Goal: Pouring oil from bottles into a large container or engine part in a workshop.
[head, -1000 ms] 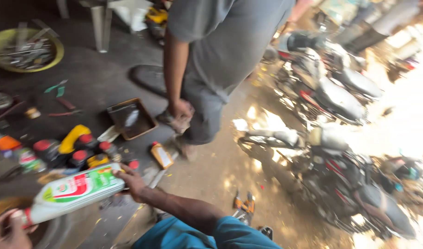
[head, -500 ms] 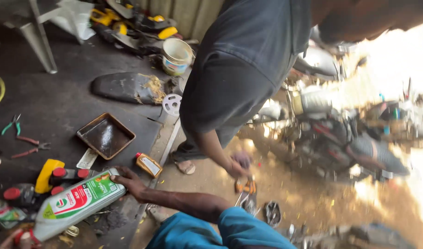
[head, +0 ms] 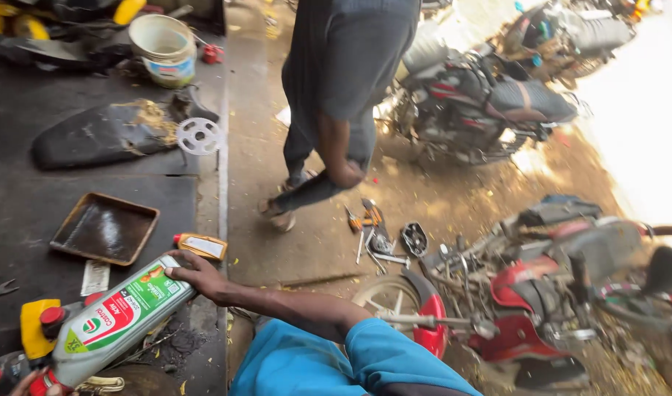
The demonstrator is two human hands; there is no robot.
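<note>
A grey-and-green oil bottle (head: 119, 319) with a red cap lies tilted across the lower left. My right hand (head: 195, 275) reaches over from a blue sleeve and grips its base end. Only the fingers of my left hand (head: 29, 381) show in the bottom-left corner, closed at the red cap end. Just beyond my right hand a small yellow bottle (head: 201, 246) lies on the edge of the dark platform (head: 28, 198).
An oily rectangular tray (head: 105, 229), a torn motorcycle seat (head: 101, 133), a white disc (head: 198, 136) and a bucket (head: 164, 48) sit on the platform. Another person (head: 343, 103) stands mid-frame. Loose tools (head: 374, 229) lie on the ground beside a red motorcycle (head: 512, 308); more motorcycles (head: 490, 103) stand behind.
The view has swung right and down. The other person has risen from bending over the tools and stepped back. Both my hands keep hold of the oil bottle.
</note>
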